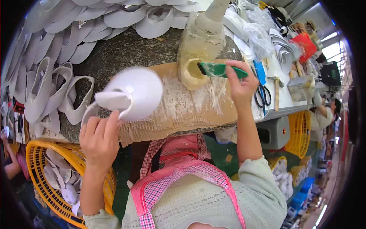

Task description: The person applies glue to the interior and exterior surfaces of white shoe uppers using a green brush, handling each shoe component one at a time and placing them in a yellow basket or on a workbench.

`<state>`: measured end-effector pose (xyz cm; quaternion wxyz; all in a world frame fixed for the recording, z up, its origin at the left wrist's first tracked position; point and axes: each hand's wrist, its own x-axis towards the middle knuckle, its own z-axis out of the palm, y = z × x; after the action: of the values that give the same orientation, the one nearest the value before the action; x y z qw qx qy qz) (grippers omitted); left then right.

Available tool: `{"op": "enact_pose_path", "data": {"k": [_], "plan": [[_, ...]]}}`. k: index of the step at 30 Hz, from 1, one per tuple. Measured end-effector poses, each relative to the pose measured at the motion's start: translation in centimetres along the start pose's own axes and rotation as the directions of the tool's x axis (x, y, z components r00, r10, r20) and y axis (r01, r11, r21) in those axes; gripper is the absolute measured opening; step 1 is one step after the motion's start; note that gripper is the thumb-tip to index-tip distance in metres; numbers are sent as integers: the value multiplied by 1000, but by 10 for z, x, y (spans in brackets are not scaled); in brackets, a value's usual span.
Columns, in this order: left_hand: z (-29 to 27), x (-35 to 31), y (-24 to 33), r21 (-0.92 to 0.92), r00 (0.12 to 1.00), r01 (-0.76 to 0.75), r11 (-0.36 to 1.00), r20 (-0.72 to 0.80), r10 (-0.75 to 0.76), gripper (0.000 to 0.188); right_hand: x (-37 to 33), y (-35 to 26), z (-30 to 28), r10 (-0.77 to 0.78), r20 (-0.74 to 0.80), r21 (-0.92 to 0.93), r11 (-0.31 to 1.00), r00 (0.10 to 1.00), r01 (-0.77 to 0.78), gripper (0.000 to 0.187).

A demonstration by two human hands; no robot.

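My left hand (100, 136) is closed on the near edge of a white shoe upper (146, 91), whose broad rounded toe is blurred and points right. The upper is over a brown cardboard sheet (173, 120) smeared with dried white residue. In my right hand (244, 83) is a green-handled brush (220, 70), pinched between thumb and fingers. Its dark bristles are at the mouth of a cream-coloured, residue-crusted container (187, 78). How deep the bristles reach, and what the container holds, I cannot tell.
Stacks of white uppers (124, 17) cover the table's back and left. Right of the cardboard lie black-handled scissors (263, 95) and a hammer (276, 86). A yellow basket (40, 183) with white pieces stands below left. Another person (323, 112) is at the far right.
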<state>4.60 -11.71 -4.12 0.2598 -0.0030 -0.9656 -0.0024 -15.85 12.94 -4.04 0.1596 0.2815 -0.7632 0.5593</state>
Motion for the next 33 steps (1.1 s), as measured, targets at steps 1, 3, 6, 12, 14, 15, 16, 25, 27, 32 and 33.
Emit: {"op": "enact_pose_path", "data": {"k": [1, 3, 6, 12, 14, 15, 16, 25, 27, 32, 33], "plan": [[-5, 3, 7, 32, 998, -51, 998, -20, 52, 23, 2, 2, 7, 2, 1, 7, 1000, 1000, -2, 8], [1, -2, 7, 36, 986, -122, 992, 118, 117, 22, 2, 8, 18, -106, 234, -314, 932, 966, 178, 8], [23, -21, -12, -257, 934, 39, 966, 354, 56, 27, 13, -6, 5, 23, 95, 174, 984, 995, -40, 8], [14, -10, -19, -408, 950, 133, 903, 311, 1, 25, -2, 18, -30, 178, 0, 324, 931, 984, -168, 10], [14, -8, -22, -429, 975, 153, 890, 213, -65, 25, -13, 15, -22, 180, 240, 133, 967, 954, -216, 12], [15, -2, -20, -426, 989, 56, 903, 145, 7, 25, -18, 6, -10, 136, 346, 204, 955, 928, -216, 13], [20, 1, -19, -422, 994, -42, 906, 78, 83, 25, -24, -4, 6, 87, 444, 268, 937, 892, -225, 14], [36, -7, -30, -522, 972, 55, 851, 222, 74, 17, -12, -9, 83, -146, 717, 271, 959, 681, -80, 12], [37, -11, -31, -571, 995, 91, 816, 88, -49, 14, -11, -17, 78, -124, 810, 264, 950, 573, -168, 11], [36, -1, -29, -598, 988, 78, 797, 153, 18, 14, 4, 0, 107, -140, 656, 276, 959, 742, -63, 14], [35, 0, -30, -632, 981, 122, 766, 192, 2, 14, -7, 4, 100, -135, 651, 272, 960, 747, -64, 14]]}}
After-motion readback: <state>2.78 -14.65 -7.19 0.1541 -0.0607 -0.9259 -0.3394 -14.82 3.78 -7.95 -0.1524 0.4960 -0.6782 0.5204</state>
